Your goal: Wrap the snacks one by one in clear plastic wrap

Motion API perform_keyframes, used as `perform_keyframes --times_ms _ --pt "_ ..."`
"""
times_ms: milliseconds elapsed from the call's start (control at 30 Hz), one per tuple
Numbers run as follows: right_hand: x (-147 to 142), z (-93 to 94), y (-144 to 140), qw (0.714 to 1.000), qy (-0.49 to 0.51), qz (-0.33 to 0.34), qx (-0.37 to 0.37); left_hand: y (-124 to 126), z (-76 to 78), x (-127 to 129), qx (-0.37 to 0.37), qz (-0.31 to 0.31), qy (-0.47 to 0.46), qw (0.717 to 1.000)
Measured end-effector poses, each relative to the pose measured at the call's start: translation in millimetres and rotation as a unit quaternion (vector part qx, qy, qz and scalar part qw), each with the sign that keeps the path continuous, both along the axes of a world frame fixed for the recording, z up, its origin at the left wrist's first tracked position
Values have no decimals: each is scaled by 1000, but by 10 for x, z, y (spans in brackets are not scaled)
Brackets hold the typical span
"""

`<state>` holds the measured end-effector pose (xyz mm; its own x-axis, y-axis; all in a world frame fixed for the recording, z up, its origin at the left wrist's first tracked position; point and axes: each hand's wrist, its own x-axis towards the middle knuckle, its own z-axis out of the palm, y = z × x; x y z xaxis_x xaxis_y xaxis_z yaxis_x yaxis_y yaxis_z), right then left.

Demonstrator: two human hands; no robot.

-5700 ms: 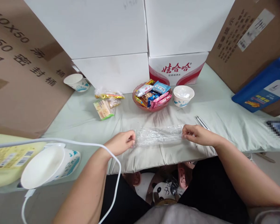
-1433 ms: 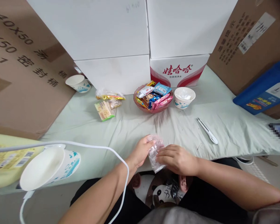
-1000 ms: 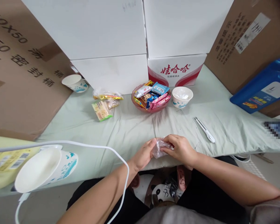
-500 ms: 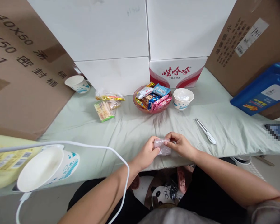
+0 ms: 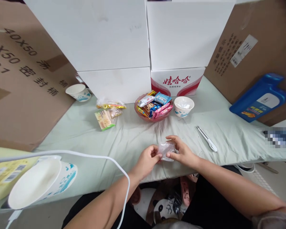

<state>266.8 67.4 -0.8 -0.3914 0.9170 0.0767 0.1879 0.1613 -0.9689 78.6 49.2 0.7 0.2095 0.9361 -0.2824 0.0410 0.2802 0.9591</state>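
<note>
At the near edge of the cloth-covered table, my left hand (image 5: 149, 158) pinches the left side of a small clear plastic bag (image 5: 166, 149). My right hand (image 5: 182, 154) rests along the bag's right side, fingers apart and thumb over its front. Beyond my hands stands a pink glass bowl (image 5: 149, 119) heaped with wrapped snacks (image 5: 158, 106). Just right of it is a white paper cup (image 5: 184, 107) with clear plastic inside. A utility knife (image 5: 207, 139) lies to the right of my right hand.
Packaged snacks (image 5: 105, 120) lie left of the bowl. White boxes (image 5: 114, 85) wall off the back, brown cartons (image 5: 26, 76) the sides. A blue bottle (image 5: 258, 98) leans at right. A large paper cup (image 5: 41, 181) and a white cable (image 5: 85, 155) occupy the near left.
My right fingers have opened from their pinch and spread along the bag. The plastic looks flatter and wider. My left hand keeps its pinch, and the view has shifted slightly.
</note>
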Motion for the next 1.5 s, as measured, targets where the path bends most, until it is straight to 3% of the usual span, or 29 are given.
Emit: perform_keyframes --times_ms 133,233,300,367,467,567,633,700,767,833,933,1000,1100,1167,1300,1400,1500 --pt "51 105 83 993 -77 -6 89 -6 -11 -9 29 -9 27 999" --pt "231 347 568 975 -101 -133 146 8 11 -47 44 9 31 999" --pt "388 539 1043 938 -136 -265 177 31 18 -83 62 8 50 997" --pt "519 688 1504 900 -217 -329 186 60 13 -111 74 -1 78 994" --pt "593 771 1970 844 -426 -301 123 93 3 -131 84 -20 126 988" --pt "547 751 2144 762 -573 -275 123 103 12 -132 96 -36 169 980" --pt "510 748 2182 728 -613 -272 143 112 26 -140 112 -39 198 973" --pt "498 772 2210 723 -633 -243 131 147 47 -186 140 -45 227 963" --pt "512 816 2239 741 -625 -226 97 235 78 -308 183 -51 260 947" --pt "534 861 2252 760 -584 -263 109 384 117 -527 237 -22 315 919" --pt "524 909 2185 769 -490 -347 221 671 149 -994 275 161 456 831" --pt "466 916 2053 788 -426 -340 285 846 124 -1308 246 248 506 789" --pt "354 868 1728 826 -344 -283 345 1024 26 -1629 190 273 490 806" --pt "329 784 1466 845 -306 -255 358 1091 -48 -1716 197 292 450 821" --pt "546 510 1007 871 -307 -254 286 1161 -154 -1683 231 356 403 811" --pt "855 294 800 853 -386 -278 216 1186 -213 -1593 217 387 402 801" --pt "1076 171 697 789 -504 -315 157 1195 -246 -1518 200 421 405 787"
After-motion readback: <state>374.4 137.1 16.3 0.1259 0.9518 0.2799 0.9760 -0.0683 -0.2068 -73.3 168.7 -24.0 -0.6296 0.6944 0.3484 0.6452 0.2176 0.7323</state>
